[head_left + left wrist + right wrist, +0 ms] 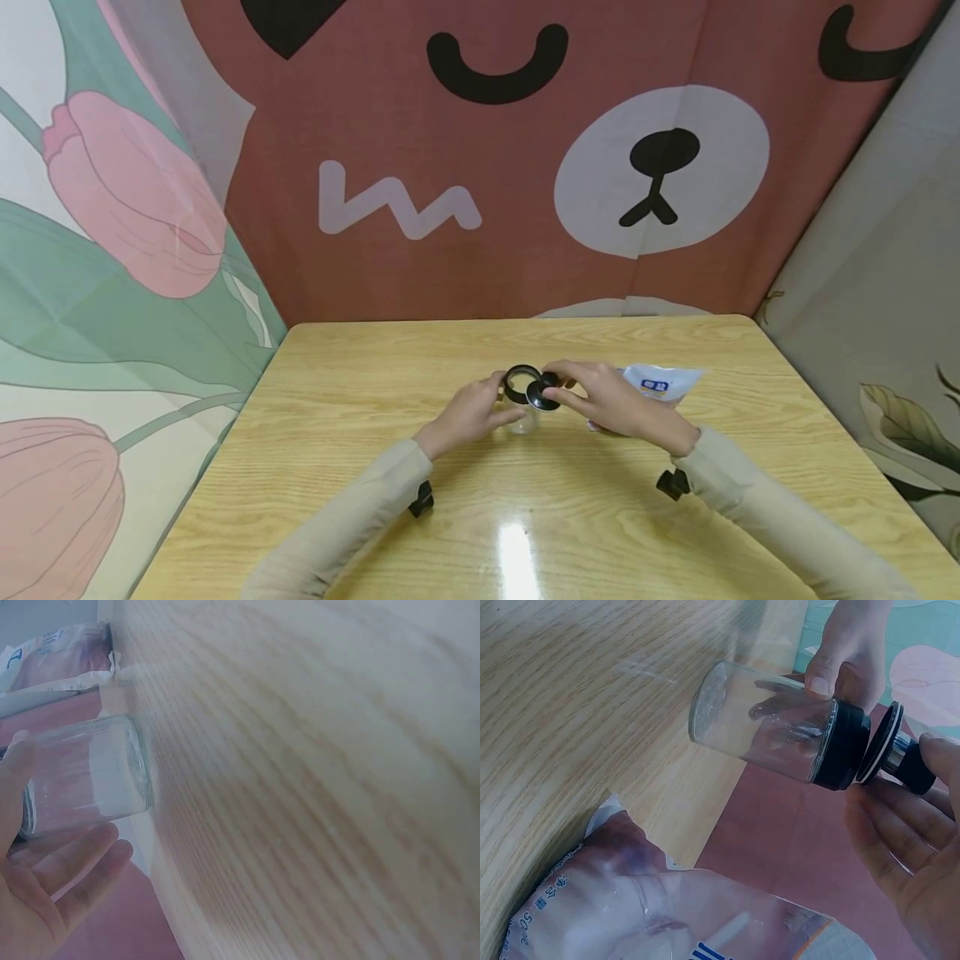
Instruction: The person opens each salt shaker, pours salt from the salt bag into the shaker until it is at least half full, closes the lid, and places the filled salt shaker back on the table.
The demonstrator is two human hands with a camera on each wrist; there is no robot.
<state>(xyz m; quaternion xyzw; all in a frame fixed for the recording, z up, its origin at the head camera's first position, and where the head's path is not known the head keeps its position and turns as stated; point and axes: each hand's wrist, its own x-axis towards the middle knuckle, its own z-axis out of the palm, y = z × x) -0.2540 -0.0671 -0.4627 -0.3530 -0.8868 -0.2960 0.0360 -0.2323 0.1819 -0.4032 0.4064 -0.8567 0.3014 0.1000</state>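
A clear glass jar with a black collar stands upright at the middle of the table. My left hand holds it near the collar, thumb on the near side and other fingers behind the glass. Between the thumb and fingers of my right hand is the knob of a round black lid. The lid tilts at the right edge of the collar, leaving the jar's mouth uncovered in the head view. Through the left wrist view, the jar's glass looks see-through down to its thick base.
A white and purplish printed plastic bag lies on the table just right of the jar, partly behind my right forearm. The wooden table ends at a reddish cloth with a cartoon face. Flower-patterned cloth hangs at the left.
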